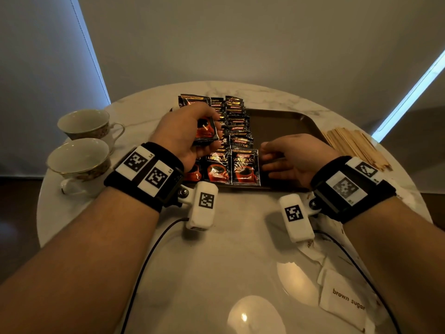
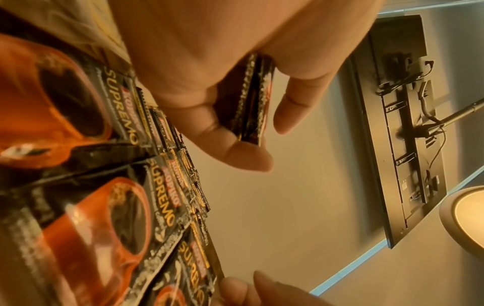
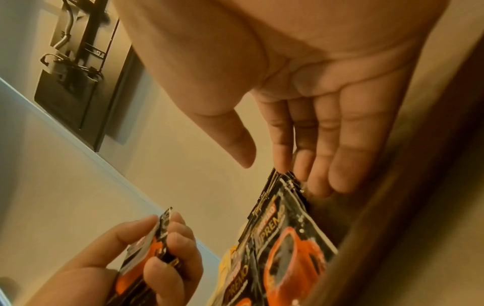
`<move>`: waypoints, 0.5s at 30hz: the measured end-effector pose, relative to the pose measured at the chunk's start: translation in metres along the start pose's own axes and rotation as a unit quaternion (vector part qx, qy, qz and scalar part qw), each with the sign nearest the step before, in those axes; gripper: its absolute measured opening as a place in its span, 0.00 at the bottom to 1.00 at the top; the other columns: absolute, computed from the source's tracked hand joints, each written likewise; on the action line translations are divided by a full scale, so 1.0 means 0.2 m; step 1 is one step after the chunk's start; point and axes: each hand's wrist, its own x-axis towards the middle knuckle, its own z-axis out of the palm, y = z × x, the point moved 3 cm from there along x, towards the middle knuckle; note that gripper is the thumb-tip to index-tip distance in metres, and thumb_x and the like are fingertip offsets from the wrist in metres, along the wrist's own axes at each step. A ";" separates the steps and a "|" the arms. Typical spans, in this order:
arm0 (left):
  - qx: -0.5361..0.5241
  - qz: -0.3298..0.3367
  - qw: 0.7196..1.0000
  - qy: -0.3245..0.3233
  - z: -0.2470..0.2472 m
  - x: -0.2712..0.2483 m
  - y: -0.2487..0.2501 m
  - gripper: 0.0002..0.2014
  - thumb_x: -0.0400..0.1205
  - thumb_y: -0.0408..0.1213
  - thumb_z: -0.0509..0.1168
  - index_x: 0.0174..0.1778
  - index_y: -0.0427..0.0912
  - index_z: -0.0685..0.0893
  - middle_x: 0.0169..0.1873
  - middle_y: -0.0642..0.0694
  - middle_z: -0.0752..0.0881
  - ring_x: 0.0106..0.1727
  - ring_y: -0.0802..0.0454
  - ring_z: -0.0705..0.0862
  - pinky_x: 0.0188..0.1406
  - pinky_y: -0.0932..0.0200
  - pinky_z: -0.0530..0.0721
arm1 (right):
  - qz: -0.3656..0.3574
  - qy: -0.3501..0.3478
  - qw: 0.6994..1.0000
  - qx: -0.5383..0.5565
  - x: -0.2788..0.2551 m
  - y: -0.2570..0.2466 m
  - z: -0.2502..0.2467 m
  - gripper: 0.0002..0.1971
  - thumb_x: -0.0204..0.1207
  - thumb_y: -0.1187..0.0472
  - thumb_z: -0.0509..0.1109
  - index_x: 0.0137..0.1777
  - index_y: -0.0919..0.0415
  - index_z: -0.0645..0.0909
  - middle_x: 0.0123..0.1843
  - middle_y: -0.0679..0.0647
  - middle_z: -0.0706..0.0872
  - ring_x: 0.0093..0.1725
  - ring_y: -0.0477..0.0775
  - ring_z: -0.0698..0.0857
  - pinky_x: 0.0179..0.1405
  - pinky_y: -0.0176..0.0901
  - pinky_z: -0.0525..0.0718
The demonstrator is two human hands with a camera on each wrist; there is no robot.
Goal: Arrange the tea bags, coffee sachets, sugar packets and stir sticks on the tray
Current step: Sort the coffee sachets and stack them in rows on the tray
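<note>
Brown tray point(image 1: 286, 121) sits on round marble table point(image 1: 228, 237), far side from the person. Its left half holds rows of black/red Kopiko Supremo coffee sachets point(image 1: 243, 165), overlapping like shingles front to back; a few at the far end stick out past the tray's rim. Right half of the tray shows bare brown base.

L hand point(image 1: 187, 131) is raised just above the sachet rows, fingers and thumb curled round a small stack of held sachets point(image 1: 206, 130). Left wrist view shows the stack edge-on point(image 2: 251, 99), pinched between thumb and fingertips; at least 2 in it, exact count can't tell.

R hand point(image 1: 289, 157) lies low over the tray's near middle, palm facing left, fingers straight and together, holding nothing. Its fingertips point(image 3: 340, 176) sit right at the right edge of the nearest sachet row; touching or just beside, can't tell.

Wooden stir sticks point(image 1: 356, 148) lie in a loose bundle on the table, just beside the tray's right rim. White sugar packets point(image 1: 342, 297), one marked "brown sugar", lie on the table near-right, under the right forearm, well apart from the tray. Two teacups point(image 1: 79, 162) stand left of the tray, insides look empty.
</note>
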 end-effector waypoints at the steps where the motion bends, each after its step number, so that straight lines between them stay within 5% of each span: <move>1: 0.001 -0.001 1.000 -0.001 0.00 0.00 0.00 0.11 0.81 0.37 0.72 0.58 0.37 0.89 0.37 0.46 0.90 0.37 0.52 0.90 0.32 0.57 0.89 | -0.001 0.004 1.000 0.005 0.01 0.00 0.00 0.08 0.83 0.58 0.73 0.58 0.60 0.87 0.52 0.58 0.90 0.48 0.57 0.91 0.43 0.49 0.89; 12: -0.015 -0.007 1.000 -0.009 0.01 -0.01 0.00 0.12 0.84 0.37 0.67 0.60 0.37 0.86 0.40 0.43 0.88 0.34 0.50 0.91 0.30 0.56 0.88 | -0.013 -0.005 1.000 0.028 0.09 -0.05 0.02 0.04 0.87 0.59 0.68 0.55 0.57 0.84 0.47 0.54 0.89 0.47 0.53 0.89 0.45 0.47 0.87; 15: -0.020 -0.008 1.000 -0.007 0.01 0.00 0.00 0.05 0.84 0.33 0.66 0.54 0.38 0.82 0.35 0.43 0.88 0.34 0.47 0.92 0.29 0.55 0.89 | -0.013 -0.007 0.999 0.032 0.11 -0.07 0.03 0.05 0.86 0.59 0.68 0.54 0.56 0.85 0.45 0.52 0.90 0.44 0.51 0.89 0.45 0.47 0.87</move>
